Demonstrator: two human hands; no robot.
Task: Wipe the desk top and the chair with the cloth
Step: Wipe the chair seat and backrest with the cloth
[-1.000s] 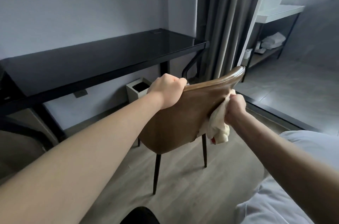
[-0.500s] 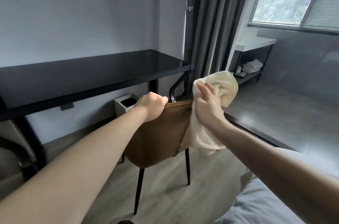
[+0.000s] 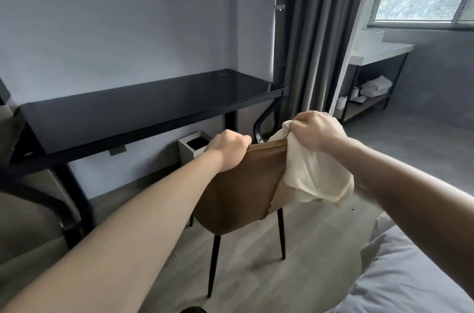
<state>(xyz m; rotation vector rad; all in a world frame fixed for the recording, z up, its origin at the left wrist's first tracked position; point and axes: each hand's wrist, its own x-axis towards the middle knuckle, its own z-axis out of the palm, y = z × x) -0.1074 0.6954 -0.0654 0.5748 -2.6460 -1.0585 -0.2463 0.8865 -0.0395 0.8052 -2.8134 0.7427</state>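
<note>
Cream cloth (image 3: 315, 179), bunched in the right hand (image 3: 318, 130), hangs over the chair (image 3: 241, 184) back's right end; left hand (image 3: 227, 150) fists the rim leftward (bracing).

Desk top (image 3: 143, 110): glossy black, glass-like, reflective. Chair (image 3: 241, 189) back: smooth brown leather-look, seam stitched; legs matt black metal. Cloth (image 3: 313, 177): soft cream fabric. Floor (image 3: 256, 279): matt wood-grain.

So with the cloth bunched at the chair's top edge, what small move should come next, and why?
Probably drag the cloth along the chair top rim toward the left hand: the right hand holds it at the right end, and the left steadies the back.
</note>
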